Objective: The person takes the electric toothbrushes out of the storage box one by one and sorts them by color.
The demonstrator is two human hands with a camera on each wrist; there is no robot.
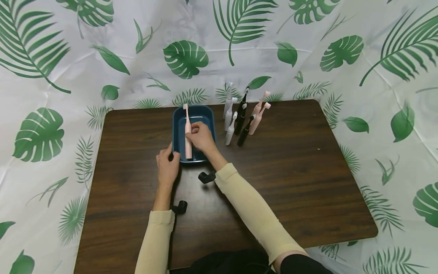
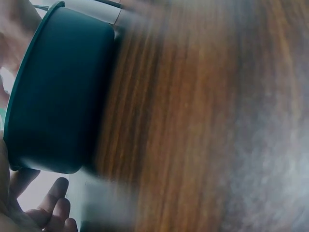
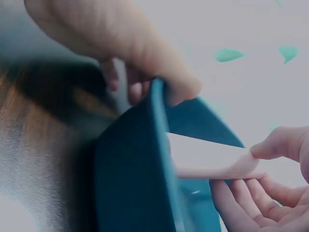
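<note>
A pink electric toothbrush (image 1: 188, 147) is inside the outline of the dark blue tray (image 1: 201, 113), its brush head reaching the far rim. My right hand (image 1: 202, 137) pinches it near mid-handle, thumb on one side and fingertips on the other, as the right wrist view shows on the handle (image 3: 207, 155). Whether the handle touches the tray floor is unclear. At the tray's near left corner my left hand (image 1: 167, 165) grips the rim, thumb over the edge and fingers outside. The left wrist view shows the tray's outer wall (image 2: 60, 92) beside that hand's fingers (image 2: 50, 200).
Right of the tray, several electric toothbrushes stand upright in a group: white ones (image 1: 230, 133), black ones (image 1: 243, 136) and pink ones (image 1: 256, 123). The brown wooden table (image 1: 291, 182) meets a leaf-patterned curtain (image 1: 143, 76) at the back. Black wrist cameras (image 1: 207, 177) jut from both sleeves.
</note>
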